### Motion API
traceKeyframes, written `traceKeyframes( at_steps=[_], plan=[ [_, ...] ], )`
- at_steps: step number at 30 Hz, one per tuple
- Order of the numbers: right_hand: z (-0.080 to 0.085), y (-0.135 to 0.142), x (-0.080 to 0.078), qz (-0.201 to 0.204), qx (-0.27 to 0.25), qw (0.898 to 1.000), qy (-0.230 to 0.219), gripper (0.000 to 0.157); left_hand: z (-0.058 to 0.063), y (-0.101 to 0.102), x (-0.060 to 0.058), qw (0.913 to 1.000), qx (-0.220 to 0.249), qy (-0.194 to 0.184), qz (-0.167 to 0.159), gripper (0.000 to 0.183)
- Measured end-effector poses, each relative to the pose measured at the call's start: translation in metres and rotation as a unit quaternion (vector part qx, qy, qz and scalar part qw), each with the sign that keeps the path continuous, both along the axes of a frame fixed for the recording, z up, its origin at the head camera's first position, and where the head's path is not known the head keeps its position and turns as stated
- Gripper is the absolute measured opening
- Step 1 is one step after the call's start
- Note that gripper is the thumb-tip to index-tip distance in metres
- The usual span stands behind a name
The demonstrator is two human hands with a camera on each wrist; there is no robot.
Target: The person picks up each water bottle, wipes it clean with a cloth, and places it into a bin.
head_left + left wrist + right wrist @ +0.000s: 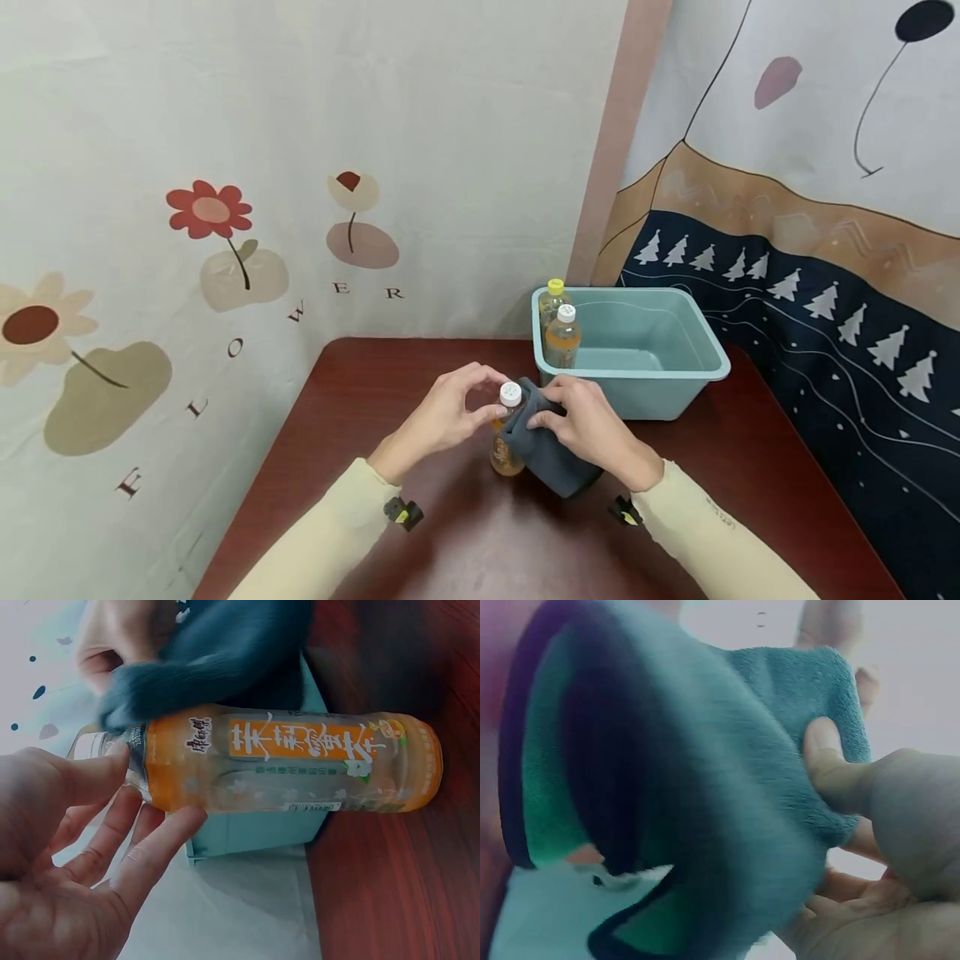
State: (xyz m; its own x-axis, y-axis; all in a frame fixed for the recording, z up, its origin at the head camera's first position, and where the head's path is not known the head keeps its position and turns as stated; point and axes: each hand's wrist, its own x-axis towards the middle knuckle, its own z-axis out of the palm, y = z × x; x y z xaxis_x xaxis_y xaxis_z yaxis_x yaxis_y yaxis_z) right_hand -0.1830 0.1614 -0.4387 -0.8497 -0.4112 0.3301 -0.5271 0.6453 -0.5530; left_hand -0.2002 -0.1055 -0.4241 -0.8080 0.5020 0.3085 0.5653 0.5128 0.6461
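A bottle of tea (285, 761) with an orange label and white cap (511, 393) stands upright on the table in the head view. Thumb and fingers of my left hand (452, 410) pinch it at the neck, just under the cap. From the right, my right hand (592, 421) grips a dark blue-grey cloth (553, 450) between thumb and fingers. The cloth lies against the bottle's upper side and hangs down beside it. In the right wrist view the folded cloth (727, 772) fills much of the picture, blurred, with the thumb (826, 754) pressed on it.
A light blue plastic bin (637, 392) stands at the back right of the dark red table (390, 367). Inside its left end are a bottle with a white cap (562, 337) and one with a yellow cap (555, 287). Printed fabric (465, 150) hangs behind.
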Motion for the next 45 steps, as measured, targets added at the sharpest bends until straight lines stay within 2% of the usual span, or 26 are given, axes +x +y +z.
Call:
traceKeyframes(
  at_steps=[5, 11, 17, 20, 24, 27, 32, 39, 45],
  plan=[
    [0.008, -0.004, 0.001, -0.004, -0.028, 1.0, 0.009, 0.023, 0.003, 0.002, -0.002, 1.0, -0.004, -0.001, -0.004, 0.036],
    [0.007, 0.002, 0.003, -0.018, -0.013, 1.0, 0.02, 0.022, 0.003, 0.005, -0.003, 0.9995, -0.006, -0.031, -0.005, 0.037],
    [0.006, 0.017, 0.009, -0.027, -0.019, 0.999, 0.022, 0.019, 0.003, 0.006, -0.003, 0.9971, 0.028, -0.07, -0.004, 0.035],
    [0.006, 0.028, 0.013, -0.033, -0.02, 0.999, 0.018, 0.018, 0.004, 0.005, -0.004, 0.9976, 0.034, -0.061, 0.007, 0.035],
    [0.003, 0.043, 0.019, -0.04, -0.015, 0.999, 0.01, 0.018, 0.011, 0.004, -0.006, 0.9986, 0.039, -0.028, 0.024, 0.035],
    [0.001, 0.054, 0.022, -0.043, -0.012, 0.999, 0.003, 0.018, 0.023, 0.006, -0.007, 0.9969, 0.07, -0.022, 0.027, 0.036],
    [-0.001, 0.066, 0.026, -0.05, -0.005, 0.999, 0.0, 0.017, 0.053, 0.015, -0.01, 0.9881, 0.152, -0.015, 0.011, 0.038],
    [-0.005, 0.076, 0.029, -0.054, 0.0, 0.999, -0.002, 0.016, 0.093, 0.039, -0.024, 0.9751, 0.216, 0.048, 0.014, 0.036],
    [-0.008, 0.081, 0.033, -0.06, 0.0, 0.998, -0.012, 0.017, 0.116, 0.072, -0.045, 0.9645, 0.242, 0.103, 0.029, 0.038]
  ],
)
